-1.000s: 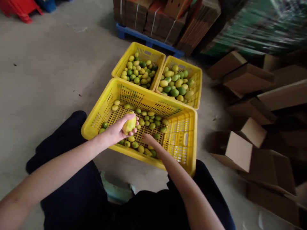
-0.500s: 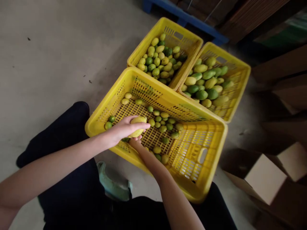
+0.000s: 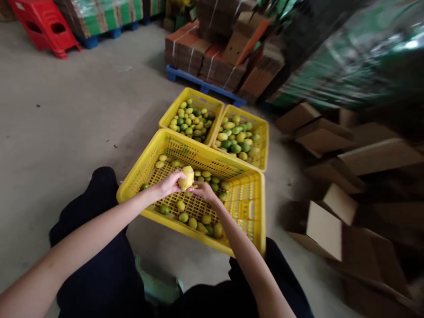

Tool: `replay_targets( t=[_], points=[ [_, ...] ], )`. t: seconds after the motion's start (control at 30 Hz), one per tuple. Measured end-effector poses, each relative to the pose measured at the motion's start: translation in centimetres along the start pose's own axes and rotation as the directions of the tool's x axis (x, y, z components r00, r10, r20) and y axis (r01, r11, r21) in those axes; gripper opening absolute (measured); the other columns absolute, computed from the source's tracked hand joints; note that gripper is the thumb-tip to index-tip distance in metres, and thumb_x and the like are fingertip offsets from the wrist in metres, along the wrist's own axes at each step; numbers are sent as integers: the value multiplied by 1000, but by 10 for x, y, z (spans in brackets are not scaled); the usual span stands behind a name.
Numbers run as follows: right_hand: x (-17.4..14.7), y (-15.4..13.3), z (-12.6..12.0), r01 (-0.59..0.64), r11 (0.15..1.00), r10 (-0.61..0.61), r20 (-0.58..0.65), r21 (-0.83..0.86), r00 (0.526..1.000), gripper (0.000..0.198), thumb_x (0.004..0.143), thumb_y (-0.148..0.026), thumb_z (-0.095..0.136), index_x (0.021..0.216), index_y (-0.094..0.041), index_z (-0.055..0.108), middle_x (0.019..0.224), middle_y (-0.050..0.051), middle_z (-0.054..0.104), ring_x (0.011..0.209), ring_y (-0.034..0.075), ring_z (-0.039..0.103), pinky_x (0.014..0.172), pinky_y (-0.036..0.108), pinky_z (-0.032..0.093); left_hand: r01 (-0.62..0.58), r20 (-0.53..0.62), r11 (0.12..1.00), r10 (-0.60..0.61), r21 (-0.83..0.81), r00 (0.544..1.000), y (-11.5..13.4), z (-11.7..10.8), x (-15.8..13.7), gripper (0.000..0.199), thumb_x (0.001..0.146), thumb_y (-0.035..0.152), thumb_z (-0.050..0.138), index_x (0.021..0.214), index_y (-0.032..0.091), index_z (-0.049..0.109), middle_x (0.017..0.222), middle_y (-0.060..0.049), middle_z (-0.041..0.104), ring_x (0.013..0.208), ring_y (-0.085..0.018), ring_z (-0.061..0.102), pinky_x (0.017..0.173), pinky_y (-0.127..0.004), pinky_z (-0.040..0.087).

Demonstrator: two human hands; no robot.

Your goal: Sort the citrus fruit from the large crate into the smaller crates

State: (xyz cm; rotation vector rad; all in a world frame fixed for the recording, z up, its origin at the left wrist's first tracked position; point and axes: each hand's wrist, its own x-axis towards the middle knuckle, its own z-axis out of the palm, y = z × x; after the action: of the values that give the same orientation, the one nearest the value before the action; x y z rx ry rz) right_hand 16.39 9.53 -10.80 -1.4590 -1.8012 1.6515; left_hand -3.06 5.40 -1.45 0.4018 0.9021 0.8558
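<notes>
My left hand (image 3: 169,184) grips a large yellow lemon (image 3: 187,177) above the near yellow crate (image 3: 244,194). Close against its lower right side is my right hand (image 3: 205,192), fingers drawn together; a small yellowish bit shows at the fingertips, too small to name. Green and yellow lemons lie scattered over the crate's slotted floor, among them a green lemon (image 3: 164,209) by the near wall and a yellow lemon (image 3: 162,157) at the far left. My forearms hide part of the crate.
Behind stand two smaller yellow crates, the left one (image 3: 215,109) and the right one (image 3: 264,141), both holding lemons. Open cardboard boxes (image 3: 323,229) crowd the right side. A blue pallet (image 3: 205,86) bears strapped cardboard at the back. A red stool (image 3: 49,31) is at the far left.
The view has tilted up, bringing the stool and stacked cardboard into sight. My right hand has risen from the crate's near side, below my left hand, to beside the held lemon.
</notes>
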Motion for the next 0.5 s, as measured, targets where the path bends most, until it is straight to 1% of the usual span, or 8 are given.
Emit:
replay_targets(
  t=[0.07,0.13,0.17,0.23,0.3,0.4,0.47,0.5],
  points=[
    [-31,-25,-35,36,999,-34,-101,15,994,38,67,-46,77,89,-21,59,56,-4,56,51,14,53,53,29,46,-86,31,991,83,102,996,-10,10,-1,35,75,18,66,106,16,52,102,-7,68,81,-17,69,84,-35,55],
    [-68,-44,-57,167,982,-145,-209,93,967,43,69,-50,73,96,-23,55,70,-2,62,61,16,58,60,30,49,-222,89,945,207,239,974,-23,21,-5,47,72,22,74,111,19,49,114,-9,64,93,-19,68,90,-37,53],
    [-87,-50,-60,242,963,-204,-270,119,941,42,70,-50,72,98,-24,54,75,-1,64,65,16,59,63,31,50,-302,124,902,277,309,953,-30,25,-7,53,69,24,78,113,20,49,118,-10,62,99,-21,66,92,-38,51],
    [-119,-55,-57,360,926,-290,-393,116,872,38,72,-47,71,98,-26,52,81,-1,64,71,17,60,67,31,51,-450,187,784,410,428,893,-41,30,-13,57,66,25,81,114,20,50,121,-11,60,108,-23,62,95,-38,49],
    [-140,-53,-42,411,910,-334,-497,53,801,35,74,-44,69,98,-26,52,85,0,63,76,17,61,69,31,52,-549,241,652,505,523,829,-49,30,-19,55,66,25,81,113,20,52,119,-10,61,112,-25,59,96,-40,48],
    [-151,-43,-17,388,920,-345,-603,-64,719,35,78,-40,64,108,-24,55,91,2,64,76,18,61,71,32,52,-634,327,462,583,620,744,-53,28,-28,46,71,24,77,111,21,55,119,-10,62,115,-25,57,100,-43,45],
    [-150,-39,-3,352,927,-353,-628,-132,694,35,79,-36,61,111,-23,58,91,3,65,72,17,60,69,31,52,-657,369,370,602,657,708,-52,28,-32,42,74,23,75,111,21,56,120,-10,63,114,-25,58,100,-43,44],
    [-149,-38,2,340,925,-369,-629,-172,684,34,78,-34,61,110,-22,60,91,4,65,70,17,59,67,31,52,-660,384,342,602,669,700,-51,28,-34,41,74,22,75,111,22,57,120,-10,63,113,-25,58,100,-43,44]
  ],
)
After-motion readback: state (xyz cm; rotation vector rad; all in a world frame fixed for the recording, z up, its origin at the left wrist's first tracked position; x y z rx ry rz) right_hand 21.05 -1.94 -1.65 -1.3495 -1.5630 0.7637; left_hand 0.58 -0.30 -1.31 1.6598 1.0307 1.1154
